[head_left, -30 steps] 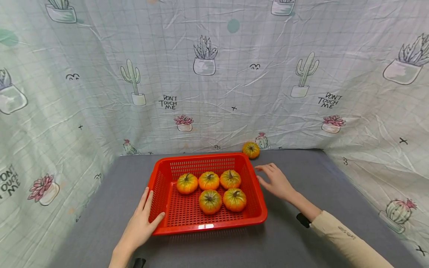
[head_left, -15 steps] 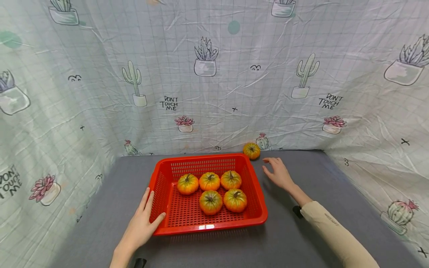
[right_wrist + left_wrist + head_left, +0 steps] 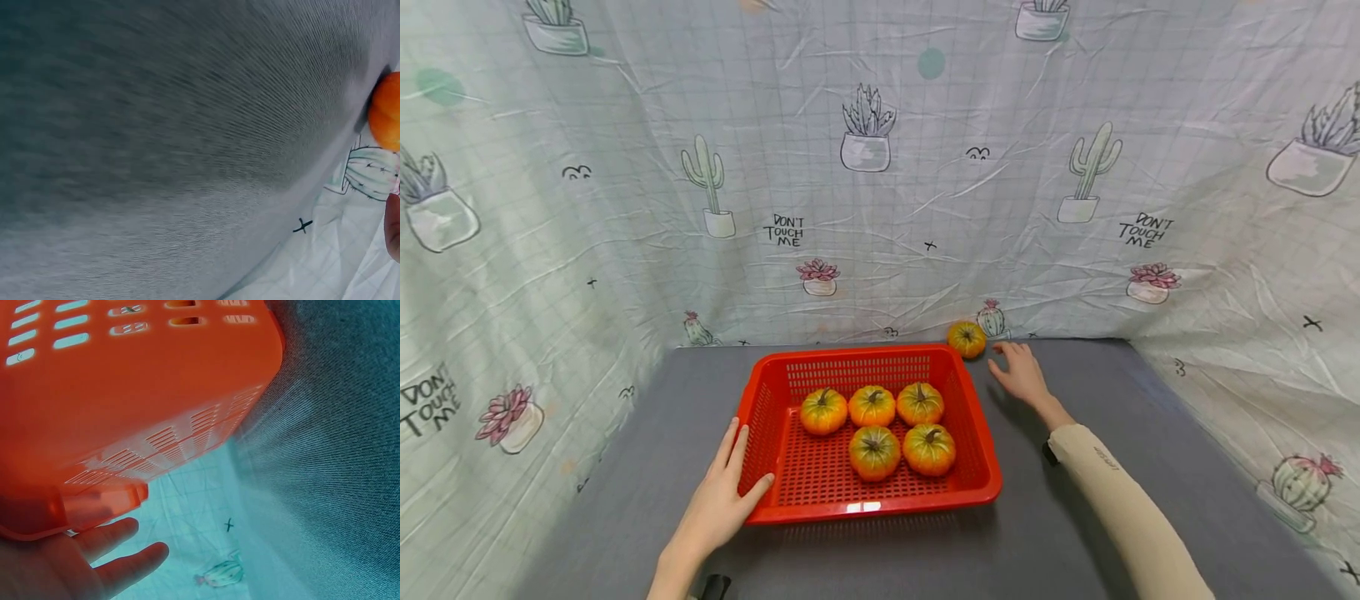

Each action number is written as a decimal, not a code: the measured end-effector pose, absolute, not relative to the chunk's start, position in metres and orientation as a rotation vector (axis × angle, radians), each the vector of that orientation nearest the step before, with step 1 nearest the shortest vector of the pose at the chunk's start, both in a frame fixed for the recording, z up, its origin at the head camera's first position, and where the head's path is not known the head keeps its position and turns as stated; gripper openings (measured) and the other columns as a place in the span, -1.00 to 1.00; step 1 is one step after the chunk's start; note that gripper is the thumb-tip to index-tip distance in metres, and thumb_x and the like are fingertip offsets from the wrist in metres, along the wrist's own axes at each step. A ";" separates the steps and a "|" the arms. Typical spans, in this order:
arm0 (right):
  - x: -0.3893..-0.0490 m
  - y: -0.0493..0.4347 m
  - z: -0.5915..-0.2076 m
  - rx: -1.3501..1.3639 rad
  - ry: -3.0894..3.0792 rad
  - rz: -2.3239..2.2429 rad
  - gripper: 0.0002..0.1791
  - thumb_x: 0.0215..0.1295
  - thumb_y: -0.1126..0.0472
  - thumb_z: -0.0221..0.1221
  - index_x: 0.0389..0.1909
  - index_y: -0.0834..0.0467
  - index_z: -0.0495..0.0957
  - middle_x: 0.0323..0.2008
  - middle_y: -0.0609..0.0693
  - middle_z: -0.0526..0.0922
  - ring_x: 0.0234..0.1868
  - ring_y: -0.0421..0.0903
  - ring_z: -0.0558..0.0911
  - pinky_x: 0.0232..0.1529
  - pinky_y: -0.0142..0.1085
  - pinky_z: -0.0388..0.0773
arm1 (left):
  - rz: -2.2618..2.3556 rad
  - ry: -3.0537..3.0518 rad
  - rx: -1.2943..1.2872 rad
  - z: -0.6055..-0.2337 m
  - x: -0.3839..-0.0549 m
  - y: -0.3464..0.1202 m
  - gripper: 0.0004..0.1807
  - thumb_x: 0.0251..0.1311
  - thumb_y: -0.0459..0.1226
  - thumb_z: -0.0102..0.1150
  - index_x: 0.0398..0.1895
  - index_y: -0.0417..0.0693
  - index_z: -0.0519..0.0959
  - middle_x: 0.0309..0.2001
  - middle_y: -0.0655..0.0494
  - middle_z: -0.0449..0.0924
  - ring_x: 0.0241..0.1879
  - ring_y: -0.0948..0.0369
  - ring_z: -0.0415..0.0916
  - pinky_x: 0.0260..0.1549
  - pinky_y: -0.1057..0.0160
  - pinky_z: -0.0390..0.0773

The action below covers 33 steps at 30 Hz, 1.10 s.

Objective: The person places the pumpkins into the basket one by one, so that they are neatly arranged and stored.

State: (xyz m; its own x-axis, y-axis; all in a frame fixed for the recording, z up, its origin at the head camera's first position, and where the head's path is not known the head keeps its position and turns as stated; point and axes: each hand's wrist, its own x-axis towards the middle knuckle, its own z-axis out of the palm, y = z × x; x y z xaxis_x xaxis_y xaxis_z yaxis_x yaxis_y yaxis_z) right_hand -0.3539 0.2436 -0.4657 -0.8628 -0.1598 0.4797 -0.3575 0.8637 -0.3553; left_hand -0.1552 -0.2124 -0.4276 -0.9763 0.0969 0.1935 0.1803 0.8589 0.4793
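A red plastic basket (image 3: 880, 507) with slotted walls stands on the grey table and holds several small orange-green pumpkins (image 3: 874, 454). My left hand (image 3: 718, 496) rests at the basket's left rim, fingers straight along its side and thumb over the near-left corner. In the left wrist view, two fingers (image 3: 134, 569) extend beside the basket's wall (image 3: 144, 381). Another pumpkin (image 3: 967, 340) sits outside, behind the basket's far-right corner. Just right of that pumpkin is my right hand (image 3: 1022, 372), fingers loosely bent and apart from it. The right wrist view shows the pumpkin (image 3: 386, 112) and one fingertip (image 3: 392, 228).
A pale cloth (image 3: 880, 217) printed with potted cacti hangs behind the table and along both sides. The outside pumpkin lies close to its lower edge. Grey table surface (image 3: 1112, 417) extends right of the basket.
My right hand has moved from beside the basket's right rim, away to the back and slightly right, nearing the outside pumpkin. The left hand and basket stay in place.
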 end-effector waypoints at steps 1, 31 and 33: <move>-0.357 0.244 -0.465 0.367 -2.613 0.596 -0.62 0.16 0.16 0.11 -0.07 0.33 0.46 -0.15 0.24 0.54 -0.12 0.17 0.41 -0.15 0.01 0.36 | -0.764 -2.871 -0.215 -0.428 -0.155 -0.212 -0.12 0.13 0.03 0.03 0.37 -0.24 -0.08 0.40 -0.14 -0.22 0.28 -0.16 0.06 0.00 -0.18 0.32; -0.405 0.234 -0.477 0.151 -2.929 0.649 -0.01 0.07 -0.20 0.11 0.38 0.16 -0.16 0.32 0.28 0.06 0.27 0.32 0.05 0.10 0.33 0.02 | -0.764 -2.834 -0.246 -0.430 -0.156 -0.213 -0.15 0.11 -0.06 0.08 0.35 -0.28 -0.04 0.40 -0.15 -0.20 0.27 -0.18 0.05 0.01 -0.18 0.31; -0.407 0.232 -0.475 0.172 -2.929 0.640 -0.01 0.07 -0.18 0.13 0.37 0.17 -0.14 0.32 0.28 0.06 0.26 0.34 0.05 0.10 0.33 0.02 | -0.764 -2.831 -0.247 -0.430 -0.156 -0.213 -0.15 0.11 -0.06 0.09 0.35 -0.28 -0.04 0.40 -0.15 -0.20 0.27 -0.18 0.05 0.01 -0.19 0.31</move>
